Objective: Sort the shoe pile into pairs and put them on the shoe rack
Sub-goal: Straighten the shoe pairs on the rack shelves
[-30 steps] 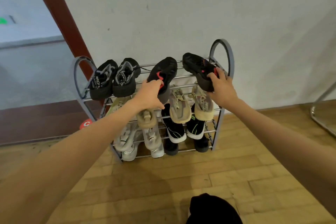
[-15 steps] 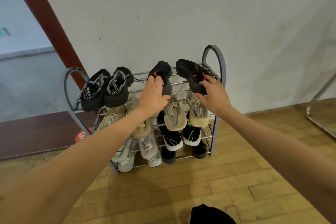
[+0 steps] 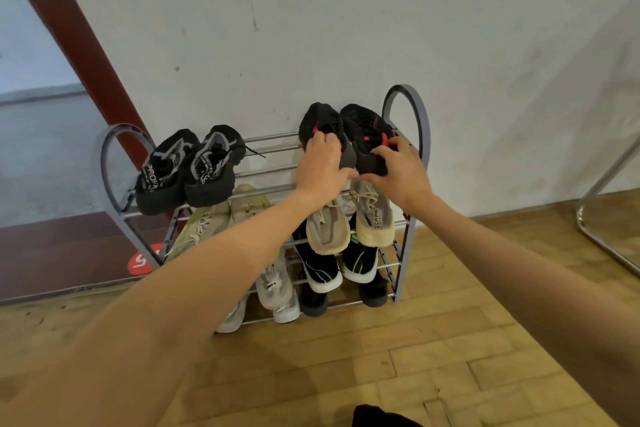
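Note:
A grey metal shoe rack point(image 3: 420, 114) stands against the white wall. On its top shelf at the right, two black shoes with red accents sit side by side. My left hand point(image 3: 320, 166) grips the heel of the left black-red shoe point(image 3: 317, 120). My right hand point(image 3: 398, 172) grips the heel of the right black-red shoe point(image 3: 363, 130). A pair of black knit shoes with white lettering point(image 3: 187, 168) sits at the top left. Beige shoes point(image 3: 374, 218), black shoes with white soles point(image 3: 320, 267) and pale grey shoes point(image 3: 277, 288) fill the lower shelves.
Wooden plank floor lies in front of the rack. A red-brown door frame point(image 3: 76, 42) slants behind the rack's left end, with a red round floor sticker point(image 3: 142, 262) below it. A chrome tube frame point(image 3: 602, 184) stands at the right. A dark object point(image 3: 381, 418) shows at the bottom edge.
Both hands pushed the black-red shoes back and together on the top shelf's right end; the left shoe moved right until it sat against the right one.

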{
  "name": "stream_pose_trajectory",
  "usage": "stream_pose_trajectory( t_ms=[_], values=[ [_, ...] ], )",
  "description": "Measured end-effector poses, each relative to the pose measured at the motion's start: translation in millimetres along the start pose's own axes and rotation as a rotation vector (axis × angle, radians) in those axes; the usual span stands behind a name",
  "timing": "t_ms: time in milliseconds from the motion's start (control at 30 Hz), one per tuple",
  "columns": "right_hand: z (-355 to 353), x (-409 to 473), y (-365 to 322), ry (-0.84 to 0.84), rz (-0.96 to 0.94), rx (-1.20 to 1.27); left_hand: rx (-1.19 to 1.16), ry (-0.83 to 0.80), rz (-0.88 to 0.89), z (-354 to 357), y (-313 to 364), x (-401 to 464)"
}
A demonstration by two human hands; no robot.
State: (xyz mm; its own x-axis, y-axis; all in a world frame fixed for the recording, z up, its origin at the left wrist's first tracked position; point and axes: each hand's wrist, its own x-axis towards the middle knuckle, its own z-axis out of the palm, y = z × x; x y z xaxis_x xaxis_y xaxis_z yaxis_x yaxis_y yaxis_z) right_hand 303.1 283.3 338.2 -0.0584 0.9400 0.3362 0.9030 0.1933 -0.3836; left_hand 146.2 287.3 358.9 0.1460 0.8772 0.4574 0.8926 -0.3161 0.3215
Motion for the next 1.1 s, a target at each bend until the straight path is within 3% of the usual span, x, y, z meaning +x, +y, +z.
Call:
stream_pose_trajectory(
  t_ms=[533,833,1000,1100],
  values=[
    [-2,-9,-1,0.099,-0.019,-0.043,0.232,-0.058,0.086,4,5,-12],
    [0,-4,-1,0.095,-0.040,-0.131,0.149,-0.105,0.098,3,-2,-2],
    [26,-27,9,0.136,-0.080,-0.009,0.006,-0.060,0.145,6,-17,-21],
    [50,-57,18,0.221,-0.093,0.042,-0.003,0.094,0.216,13,-32,-50]
  ],
)
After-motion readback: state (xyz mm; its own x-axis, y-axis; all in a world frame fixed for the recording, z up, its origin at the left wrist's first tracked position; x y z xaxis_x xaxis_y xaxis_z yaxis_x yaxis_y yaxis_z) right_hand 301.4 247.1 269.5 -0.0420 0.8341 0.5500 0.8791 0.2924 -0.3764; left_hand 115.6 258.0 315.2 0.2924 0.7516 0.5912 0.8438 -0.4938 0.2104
